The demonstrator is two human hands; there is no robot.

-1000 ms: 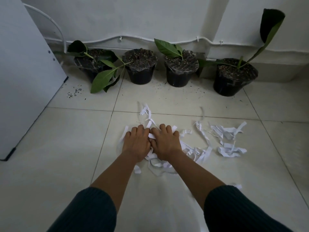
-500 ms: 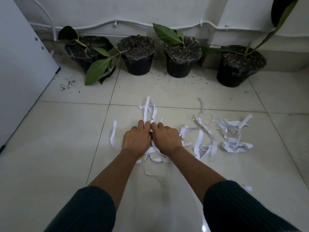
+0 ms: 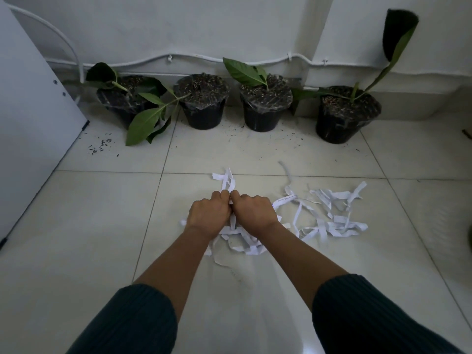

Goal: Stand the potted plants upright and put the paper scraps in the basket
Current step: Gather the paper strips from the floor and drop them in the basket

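Several black potted plants stand along the wall: a leafy one (image 3: 122, 103) at left, a pot (image 3: 201, 106) without leaves, a pot (image 3: 264, 106) with a green leaf, and a tall-leafed pot (image 3: 344, 116) at right. White paper scraps (image 3: 240, 241) lie bunched on the tiled floor under my hands. My left hand (image 3: 208, 215) and my right hand (image 3: 254, 212) sit side by side, knuckles touching, fingers curled shut on the strips. A second loose bunch of scraps (image 3: 329, 221) lies to the right. No basket is in view.
A white panel (image 3: 28, 118) leans at the left. A white cable (image 3: 204, 58) runs along the wall above the pots. Spilled soil crumbs (image 3: 101, 148) dot the tiles in front of the pots. A dark object edge (image 3: 469, 236) shows at far right.
My hands went from flat and spread on the scraps to curled fists gripping them, and the strips have been drawn together beneath them.
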